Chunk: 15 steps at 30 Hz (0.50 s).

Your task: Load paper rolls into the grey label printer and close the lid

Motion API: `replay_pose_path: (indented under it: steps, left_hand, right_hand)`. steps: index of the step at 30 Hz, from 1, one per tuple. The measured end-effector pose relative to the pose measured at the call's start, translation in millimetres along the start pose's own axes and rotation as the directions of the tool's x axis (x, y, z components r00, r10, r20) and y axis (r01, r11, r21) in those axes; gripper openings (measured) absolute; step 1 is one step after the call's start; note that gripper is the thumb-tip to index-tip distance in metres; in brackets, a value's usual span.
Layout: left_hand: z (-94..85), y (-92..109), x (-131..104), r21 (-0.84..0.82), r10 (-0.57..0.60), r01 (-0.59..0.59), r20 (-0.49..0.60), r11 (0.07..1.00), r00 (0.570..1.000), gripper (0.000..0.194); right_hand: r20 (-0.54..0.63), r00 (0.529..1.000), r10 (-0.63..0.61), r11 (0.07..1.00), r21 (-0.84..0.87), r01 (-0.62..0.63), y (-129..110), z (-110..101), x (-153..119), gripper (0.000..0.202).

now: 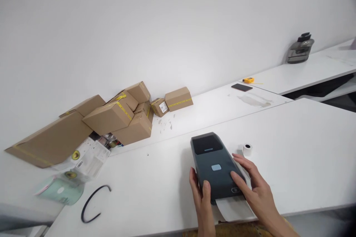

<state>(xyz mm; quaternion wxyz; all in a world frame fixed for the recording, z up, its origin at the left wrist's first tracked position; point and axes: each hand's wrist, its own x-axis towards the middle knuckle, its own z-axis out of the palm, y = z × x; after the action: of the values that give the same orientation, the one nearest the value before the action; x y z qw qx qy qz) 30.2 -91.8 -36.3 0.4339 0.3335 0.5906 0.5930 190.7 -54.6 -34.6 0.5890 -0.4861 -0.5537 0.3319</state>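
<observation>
A dark blue-grey label printer point(219, 176), with a black window at its far end and a light blue button on top, stands before me on the white table. A white paper strip point(235, 208) sticks out of its near end. My left hand point(202, 202) grips the near left side, thumb on the upper edge. On the right side, my right hand point(254, 187) holds the printer with its thumb on the top face and its fingers along the far side. Just beyond those fingers sits a small white paper roll point(247, 150).
Stacked cardboard boxes point(111, 116) lean against the wall at left. Near them lie clear plastic packets point(93, 159), a mint-green pouch point(61, 190) and a dark curved band point(88, 204). Farther back are a phone point(241, 87), a yellow tape measure point(248, 80) and a grey bottle point(300, 50).
</observation>
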Motion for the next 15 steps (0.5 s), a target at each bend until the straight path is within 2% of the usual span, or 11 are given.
replay_pose_path:
  steps: [3,7,11,15]
  left_hand:
    - [6.9,-2,-9,-0.117,-0.082,0.082,0.009,0.990,0.997,0.086]
    - [9.8,0,-13,-0.200,-0.099,0.092,-0.024,0.976,0.995,0.087]
    - [11.0,-7,-13,-0.084,-0.009,0.005,-0.039,0.996,0.999,0.082]
    - [14.2,-22,-12,0.048,0.090,-0.085,-0.111,0.995,0.990,0.078]
  right_hand:
    - [0.011,0.980,0.199,0.977,0.077,-0.199,5,4,-6,0.064]
    - [0.081,0.904,0.420,0.892,0.147,-0.427,6,5,-9,0.080]
    - [0.148,0.865,0.479,0.862,0.107,-0.496,7,2,-10,0.088]
    - [0.207,0.841,0.499,0.844,0.104,-0.526,14,0,-12,0.091]
